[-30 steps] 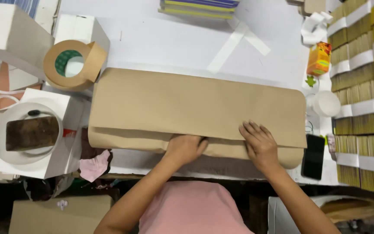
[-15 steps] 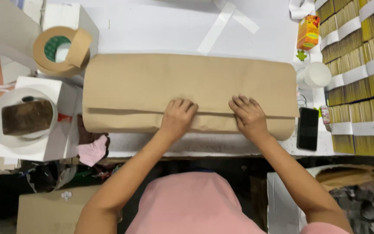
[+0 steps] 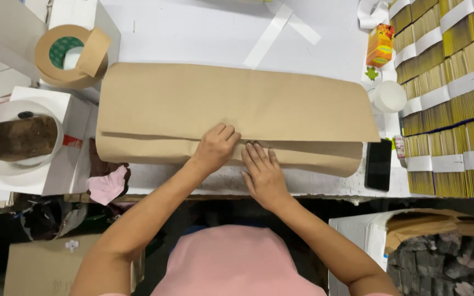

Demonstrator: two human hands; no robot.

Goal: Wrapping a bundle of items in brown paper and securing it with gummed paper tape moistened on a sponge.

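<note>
A long parcel wrapped in brown kraft paper point(image 3: 237, 104) lies across the white table point(image 3: 193, 33). Its upper flap overlaps the lower fold along a seam near the front edge. My left hand point(image 3: 215, 147) presses on that seam with the fingers curled on the flap edge. My right hand point(image 3: 263, 171) lies flat, fingers spread, on the lower fold just beside the left hand. Neither hand grips anything.
A roll of brown tape point(image 3: 69, 55) sits on a white box at the left, above a white bowl with a brown sponge point(image 3: 22, 137). A black phone point(image 3: 378, 164), a white cup point(image 3: 389, 96), an orange carton point(image 3: 380, 45) and stacked yellow bundles point(image 3: 451, 98) stand right.
My two hands have come together at the middle of the seam; the right one slid left along the fold. The view has shifted slightly.
</note>
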